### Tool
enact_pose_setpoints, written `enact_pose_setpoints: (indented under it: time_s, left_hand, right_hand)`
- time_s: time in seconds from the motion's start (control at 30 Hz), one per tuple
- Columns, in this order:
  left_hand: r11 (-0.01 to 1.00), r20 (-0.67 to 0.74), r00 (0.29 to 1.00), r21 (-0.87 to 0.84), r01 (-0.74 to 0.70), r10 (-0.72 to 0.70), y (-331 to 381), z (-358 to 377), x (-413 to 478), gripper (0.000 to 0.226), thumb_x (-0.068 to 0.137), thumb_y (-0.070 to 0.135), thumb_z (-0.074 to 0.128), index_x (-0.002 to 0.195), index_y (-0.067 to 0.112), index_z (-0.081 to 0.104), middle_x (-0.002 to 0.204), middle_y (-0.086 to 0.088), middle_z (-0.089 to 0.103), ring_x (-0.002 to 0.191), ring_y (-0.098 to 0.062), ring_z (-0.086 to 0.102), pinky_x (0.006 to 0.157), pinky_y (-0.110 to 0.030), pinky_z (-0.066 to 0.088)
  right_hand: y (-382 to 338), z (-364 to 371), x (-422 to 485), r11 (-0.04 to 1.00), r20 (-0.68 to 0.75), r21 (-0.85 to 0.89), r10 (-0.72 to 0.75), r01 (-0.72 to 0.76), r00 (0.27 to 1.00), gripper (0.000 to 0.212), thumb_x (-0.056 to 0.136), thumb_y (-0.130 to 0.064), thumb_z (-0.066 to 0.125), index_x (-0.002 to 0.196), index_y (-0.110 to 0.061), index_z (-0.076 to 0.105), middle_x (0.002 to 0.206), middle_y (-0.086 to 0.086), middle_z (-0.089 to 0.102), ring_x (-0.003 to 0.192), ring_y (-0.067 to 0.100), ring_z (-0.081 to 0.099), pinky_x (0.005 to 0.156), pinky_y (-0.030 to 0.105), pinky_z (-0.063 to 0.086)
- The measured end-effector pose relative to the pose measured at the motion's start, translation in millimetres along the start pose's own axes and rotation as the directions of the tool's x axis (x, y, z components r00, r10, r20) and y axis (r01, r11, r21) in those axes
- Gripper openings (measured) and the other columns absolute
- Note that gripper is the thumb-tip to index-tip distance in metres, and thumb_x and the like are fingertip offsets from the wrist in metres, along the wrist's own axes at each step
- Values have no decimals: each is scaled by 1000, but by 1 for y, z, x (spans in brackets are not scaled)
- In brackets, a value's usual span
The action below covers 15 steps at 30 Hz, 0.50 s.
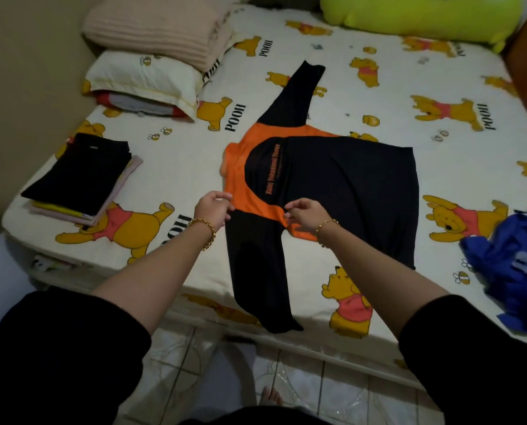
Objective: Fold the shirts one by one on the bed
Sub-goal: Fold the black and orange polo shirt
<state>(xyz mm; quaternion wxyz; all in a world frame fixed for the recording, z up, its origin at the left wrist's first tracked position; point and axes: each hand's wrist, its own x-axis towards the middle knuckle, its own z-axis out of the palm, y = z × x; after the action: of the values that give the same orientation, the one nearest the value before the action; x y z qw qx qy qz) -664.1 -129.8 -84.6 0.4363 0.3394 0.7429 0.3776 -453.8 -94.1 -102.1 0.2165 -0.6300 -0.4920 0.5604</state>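
One black-and-orange long-sleeved shirt (348, 185) lies spread flat in the middle of the bed (170, 167), collar end to the left and hem to the right. Of its two sleeves, one points toward the far side and the other runs over the near edge of the mattress and hangs toward the tiled floor (176, 363). Two hands are on it, each wrist wearing one gold bracelet. The left hand (213, 207) has its fingers curled close together at the near shoulder edge, though whether cloth is between them cannot be told. The right hand (306, 214) is narrowed to a pinch on the fabric where the orange panel meets the black, beside the near sleeve. One stack of folded clothes (81, 176), black on top with pink and yellow layers under it, sits near the bed's left edge, well apart from the shirt. One crumpled blue heap (507, 265) lies at the right edge. At the far left corner are two pillows, a ribbed pink one (151, 26) resting on a cream one (139, 75), and one green plush bolster (418, 16) lies along the far side. Bare sheet shows between the shirt and the stack and beyond the hem to the right.
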Motion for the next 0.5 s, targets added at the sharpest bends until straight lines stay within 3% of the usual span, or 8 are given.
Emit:
enact_pose_setpoints:
  time_s: [0.1,0.23,0.33,0.5]
  left_hand:
    - [1000,-15,1000,25,-4,4,12,-5,42,23,89,9,41,98,17,60,78,2,63,60,-12,53,49,-21,41]
    - [998,-5,1000,67,7,-7,25,-16,114,21,91,15,44,102,16,61,80,2,64,63,-13,55,51,-23,41]
    - [994,7,1000,102,28,-29,31,-19,162,19,93,23,49,106,15,60,80,2,64,63,-14,55,51,-24,41]
    - [987,-5,995,128,99,-99,20,-10,229,23,94,26,51,108,10,61,80,0,64,66,-15,57,56,-26,48]
  right_hand:
    - [-23,1,37,998,-17,-48,-38,37,999,14,94,-11,47,99,-15,60,92,3,66,84,15,63,75,32,53]
    - [-55,10,100,995,-36,-90,-55,52,998,7,89,-12,57,91,-18,60,93,1,66,83,14,63,67,23,50]
    - [-76,17,150,980,-47,-188,-75,64,996,8,87,-15,62,88,-23,62,97,-1,66,89,15,63,77,27,52]
    - [-105,28,231,962,-47,-252,-123,107,991,10,90,-13,58,96,-16,65,95,-3,63,87,12,58,81,27,50]
